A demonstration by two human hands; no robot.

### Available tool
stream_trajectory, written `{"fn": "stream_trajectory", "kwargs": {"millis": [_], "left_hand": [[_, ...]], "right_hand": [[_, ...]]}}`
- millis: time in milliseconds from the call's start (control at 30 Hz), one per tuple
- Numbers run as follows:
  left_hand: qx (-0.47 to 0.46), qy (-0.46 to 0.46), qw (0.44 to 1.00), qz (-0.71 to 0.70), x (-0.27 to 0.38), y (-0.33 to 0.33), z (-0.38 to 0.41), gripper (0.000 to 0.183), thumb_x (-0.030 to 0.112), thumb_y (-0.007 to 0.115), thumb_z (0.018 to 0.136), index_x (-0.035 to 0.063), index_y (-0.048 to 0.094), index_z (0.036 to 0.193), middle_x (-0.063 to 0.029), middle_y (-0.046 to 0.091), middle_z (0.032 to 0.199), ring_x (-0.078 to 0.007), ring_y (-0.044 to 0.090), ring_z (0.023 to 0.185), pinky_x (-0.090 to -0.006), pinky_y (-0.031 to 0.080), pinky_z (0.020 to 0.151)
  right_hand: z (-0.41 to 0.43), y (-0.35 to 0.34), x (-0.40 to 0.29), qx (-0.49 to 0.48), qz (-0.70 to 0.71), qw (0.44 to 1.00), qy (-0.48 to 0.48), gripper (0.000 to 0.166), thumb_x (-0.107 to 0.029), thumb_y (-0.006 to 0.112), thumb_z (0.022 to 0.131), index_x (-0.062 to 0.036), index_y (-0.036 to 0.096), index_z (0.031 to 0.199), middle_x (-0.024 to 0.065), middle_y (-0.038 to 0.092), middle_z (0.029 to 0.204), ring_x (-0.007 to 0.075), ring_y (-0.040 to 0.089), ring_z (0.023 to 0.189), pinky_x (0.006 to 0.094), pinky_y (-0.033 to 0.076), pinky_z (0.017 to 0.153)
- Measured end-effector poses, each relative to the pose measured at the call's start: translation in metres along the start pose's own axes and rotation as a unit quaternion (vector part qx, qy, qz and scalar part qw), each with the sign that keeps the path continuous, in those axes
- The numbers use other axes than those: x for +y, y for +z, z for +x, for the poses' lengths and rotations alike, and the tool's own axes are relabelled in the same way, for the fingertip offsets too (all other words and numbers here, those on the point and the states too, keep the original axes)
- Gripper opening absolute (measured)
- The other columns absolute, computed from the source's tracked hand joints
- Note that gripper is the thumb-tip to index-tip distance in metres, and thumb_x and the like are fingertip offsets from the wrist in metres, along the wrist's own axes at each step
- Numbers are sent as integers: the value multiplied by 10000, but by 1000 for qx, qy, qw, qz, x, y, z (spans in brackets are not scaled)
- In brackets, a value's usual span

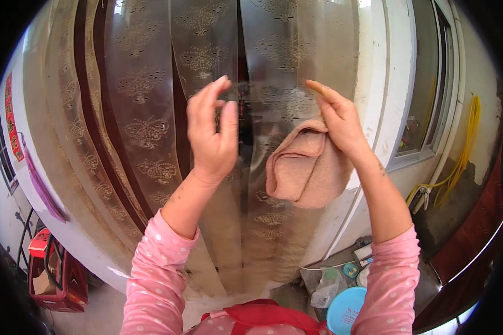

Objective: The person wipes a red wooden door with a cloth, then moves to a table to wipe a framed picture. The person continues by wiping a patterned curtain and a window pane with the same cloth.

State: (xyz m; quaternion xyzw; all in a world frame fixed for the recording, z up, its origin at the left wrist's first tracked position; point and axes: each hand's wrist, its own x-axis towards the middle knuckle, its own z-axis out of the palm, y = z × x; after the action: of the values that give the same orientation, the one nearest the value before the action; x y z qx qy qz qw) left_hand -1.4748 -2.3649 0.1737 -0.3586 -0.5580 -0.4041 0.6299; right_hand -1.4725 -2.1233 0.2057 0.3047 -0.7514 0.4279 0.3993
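Clear plastic strips of a door curtain (151, 125), printed with butterfly patterns, hang before me over a dark doorway. My left hand (213, 125) is raised at the middle strips, fingers apart, with nothing seen in it; whether it touches the plastic I cannot tell. A folded pink cloth (306, 167) hangs from my right hand (335, 113), held between the thumb and the palm, while the index finger points out towards the strips. The cloth covers part of a strip near the doorway's right edge.
At the right are a window (423, 83) and a coiled yellow hose (465, 155). Low right stand a blue basin (345, 310) and a plastic bag (327, 289). A dark red crate (73, 289) sits low left; a purple cloth (42, 188) hangs on the left wall.
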Motion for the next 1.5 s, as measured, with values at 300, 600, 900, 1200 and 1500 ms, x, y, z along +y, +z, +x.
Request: {"fn": "stream_trajectory", "kwargs": {"millis": [300,600,900,1200,1500], "left_hand": [[-37,-267,957,108,-76,-43,-6,742,317,633,932,73,233,1507,-177,178,1550,-331,173,1443,-451,214,1160],[-159,-461,855,-177,-110,-75,13,838,330,791,822,-48,347,1423,-69,666,918,-106,605,798,-271,484,728],[-294,-452,682,-495,-84,-94,17,311,199,644,940,14,616,1189,-36,632,916,-143,628,819,-307,532,731],[-245,-422,833,-262,-45,-72,10,424,86,396,1020,-2,306,1425,-183,629,1152,-249,678,894,-336,561,767],[-225,-307,917,122,-28,-31,4,433,31,461,906,25,410,1336,-176,646,930,-371,643,909,-452,495,821]], "right_hand": [[2,5,-4,37,-87,993,66,356,-146,605,938,-135,600,1294,107,677,817,156,590,653,315,503,690],[-7,66,-64,-64,-159,982,-74,334,-177,733,857,-35,665,1151,95,702,901,154,596,672,294,503,661],[24,110,-37,-172,87,971,144,834,-370,772,808,58,401,1420,175,647,1130,205,584,1107,306,461,937],[6,138,-75,-6,-267,959,-91,392,-208,611,861,-61,568,1222,206,684,794,369,681,779,481,538,675],[12,137,-74,-1,-369,915,-160,350,-168,624,803,-77,571,1138,152,667,671,335,677,623,436,537,571]]}}
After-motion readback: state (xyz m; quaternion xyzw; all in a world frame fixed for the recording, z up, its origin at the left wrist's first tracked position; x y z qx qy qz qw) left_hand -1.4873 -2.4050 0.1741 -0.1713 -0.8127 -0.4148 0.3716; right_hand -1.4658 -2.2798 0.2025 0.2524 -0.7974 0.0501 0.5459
